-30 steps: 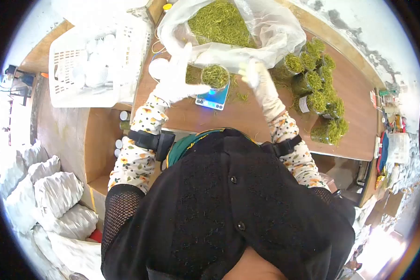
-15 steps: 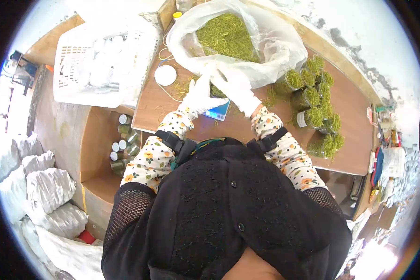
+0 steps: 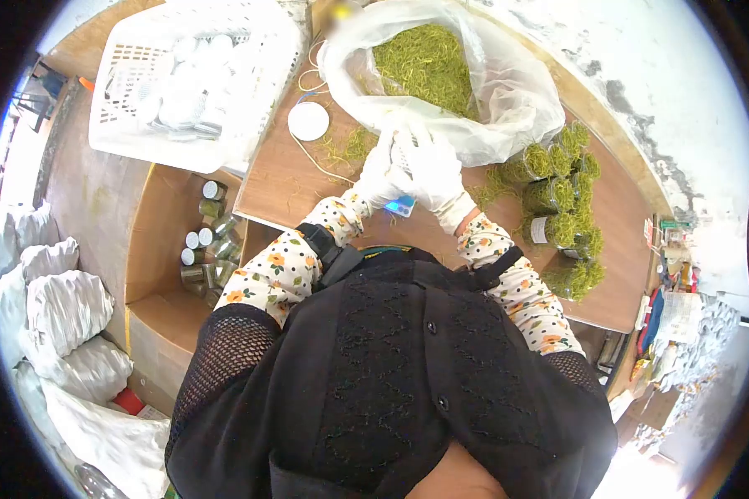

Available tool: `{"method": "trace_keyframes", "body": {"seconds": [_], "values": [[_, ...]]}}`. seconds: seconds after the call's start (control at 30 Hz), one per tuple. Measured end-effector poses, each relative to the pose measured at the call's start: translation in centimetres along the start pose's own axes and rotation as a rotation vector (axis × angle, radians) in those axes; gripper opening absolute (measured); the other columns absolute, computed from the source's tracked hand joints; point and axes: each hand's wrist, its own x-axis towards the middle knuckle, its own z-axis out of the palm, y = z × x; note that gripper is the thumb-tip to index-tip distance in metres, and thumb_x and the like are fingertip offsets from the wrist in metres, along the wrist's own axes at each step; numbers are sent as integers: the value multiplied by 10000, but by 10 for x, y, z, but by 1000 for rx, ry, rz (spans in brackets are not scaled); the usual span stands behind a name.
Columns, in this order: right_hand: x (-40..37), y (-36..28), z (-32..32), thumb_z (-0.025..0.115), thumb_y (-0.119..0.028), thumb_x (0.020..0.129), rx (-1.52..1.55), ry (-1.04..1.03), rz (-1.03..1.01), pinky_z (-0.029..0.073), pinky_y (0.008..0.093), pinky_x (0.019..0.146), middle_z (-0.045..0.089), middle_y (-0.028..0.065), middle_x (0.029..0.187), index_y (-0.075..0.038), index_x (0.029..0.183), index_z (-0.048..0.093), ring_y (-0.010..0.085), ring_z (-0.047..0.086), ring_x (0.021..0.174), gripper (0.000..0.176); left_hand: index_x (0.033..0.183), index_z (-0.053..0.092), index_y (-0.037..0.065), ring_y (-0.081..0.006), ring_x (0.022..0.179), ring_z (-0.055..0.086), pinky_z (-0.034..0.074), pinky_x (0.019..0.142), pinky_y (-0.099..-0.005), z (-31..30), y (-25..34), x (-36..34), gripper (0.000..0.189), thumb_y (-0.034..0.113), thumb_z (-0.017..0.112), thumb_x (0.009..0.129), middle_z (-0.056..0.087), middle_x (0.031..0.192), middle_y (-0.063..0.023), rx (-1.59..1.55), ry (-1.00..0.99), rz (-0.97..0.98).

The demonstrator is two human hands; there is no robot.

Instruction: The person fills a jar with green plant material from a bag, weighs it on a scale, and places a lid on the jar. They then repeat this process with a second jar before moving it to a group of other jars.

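Observation:
My left hand (image 3: 379, 175) and my right hand (image 3: 435, 170), both in white gloves, are pressed together just in front of the open plastic bag (image 3: 512, 125). Their fingers are closed in on each other, and whatever lies between them is hidden. Beneath them, the front end of a small blue-lit scale (image 3: 402, 206) shows. Green shredded plant material (image 3: 424, 71) is heaped inside the bag. To the left of my hands are loose green strands (image 3: 356, 146) and a round white lid (image 3: 308, 121) on the brown table (image 3: 628, 200).
Several jars (image 3: 548, 196) stuffed with green strands stand at the right. A white basket (image 3: 108, 125) of white-lidded items sits at the upper left. Below it, a cardboard box (image 3: 146, 258) holds several jars. White sacks (image 3: 71, 308) are stacked at far left.
My hands have drawn together, hiding the green clump that showed between them over the scale. The view has shifted slightly, so the bag and table appear further right.

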Motion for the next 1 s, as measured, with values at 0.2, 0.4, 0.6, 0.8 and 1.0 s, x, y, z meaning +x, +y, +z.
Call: {"method": "trace_keyframes", "body": {"seconds": [0.2,0.4,0.6,0.8,1.0], "values": [[1,0,-20,660,-391,740,-13,-185,-70,543,485,742,500,150,1279,-233,1242,579,380,570,981,532,1482,185,27,-338,1237,488,397,1043,-400,-8,-19,-7,1142,326,873,621,495,1327,-225,-122,-46,-66],[-2,3,-10,698,-344,729,44,-181,13,539,482,804,516,181,1270,-200,1246,581,409,563,1016,549,1492,213,67,-244,1299,424,342,1088,-356,-25,-8,2,1096,299,866,642,438,1414,-165,124,-287,-285],[10,33,-57,727,-227,707,514,136,32,387,447,1043,419,224,1404,-31,1328,480,378,489,1213,696,1497,234,136,-349,1302,433,359,1054,-518,-58,62,20,810,485,620,877,396,1463,-144,-1018,-255,-530],[18,24,-101,549,-373,965,920,342,31,309,387,1103,359,176,1481,-16,1430,367,276,396,1319,613,1441,330,148,-289,1205,527,466,979,-501,-32,127,32,601,491,478,971,477,1367,-133,-1238,-52,-682],[4,39,-99,418,-376,1020,1545,463,431,375,370,1059,486,129,1393,-77,1338,452,231,489,1237,438,1393,381,92,-241,1187,495,411,1006,-372,-8,142,54,654,167,717,838,540,1231,-123,-292,261,283]]}}
